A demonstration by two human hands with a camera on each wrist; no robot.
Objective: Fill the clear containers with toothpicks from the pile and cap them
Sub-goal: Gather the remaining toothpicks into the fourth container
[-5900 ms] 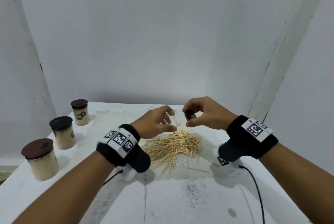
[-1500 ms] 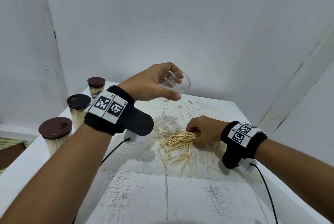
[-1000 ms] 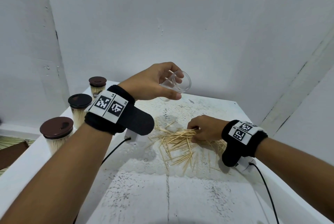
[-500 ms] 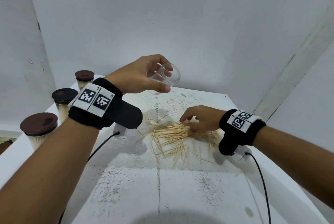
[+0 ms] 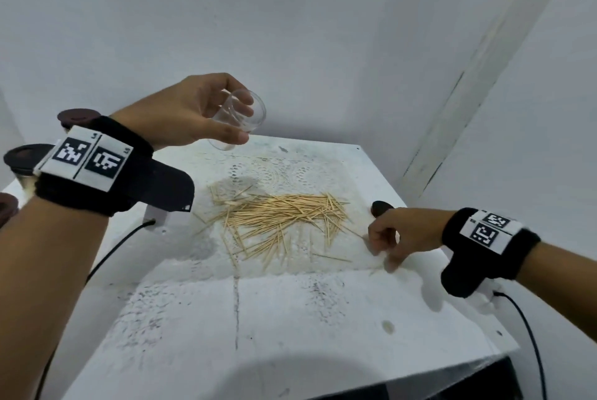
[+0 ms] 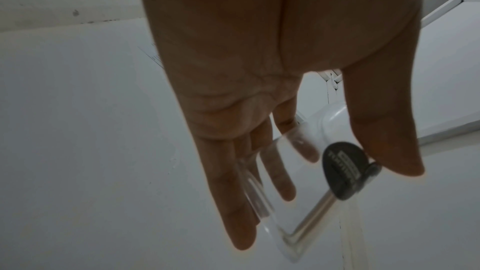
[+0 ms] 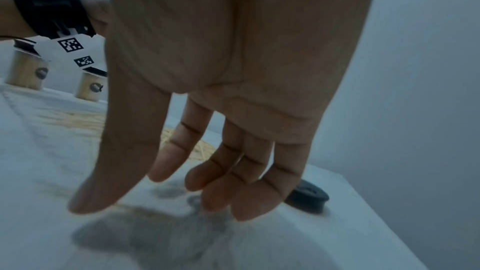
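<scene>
My left hand (image 5: 239,122) holds an empty clear container (image 5: 256,113) in the air above the far side of the table, tilted with its mouth toward me. In the left wrist view the container (image 6: 306,223) lies across my fingers, a dark round label (image 6: 342,169) on its side. The toothpick pile (image 5: 277,215) is spread over the middle of the table. My right hand (image 5: 382,254) hovers low to the right of the pile, fingers relaxed and holding nothing (image 7: 145,198). A dark cap (image 5: 381,207) lies on the table just behind that hand.
Three filled containers with brown lids (image 5: 77,115) stand along the left edge, partly hidden by my left wrist. The white table (image 5: 290,319) ends close to the right of my right hand. White walls close in behind and on the right.
My right hand has left the toothpick pile and moved right, toward the dark cap, with nothing in it. The left hand still holds the clear container up.
</scene>
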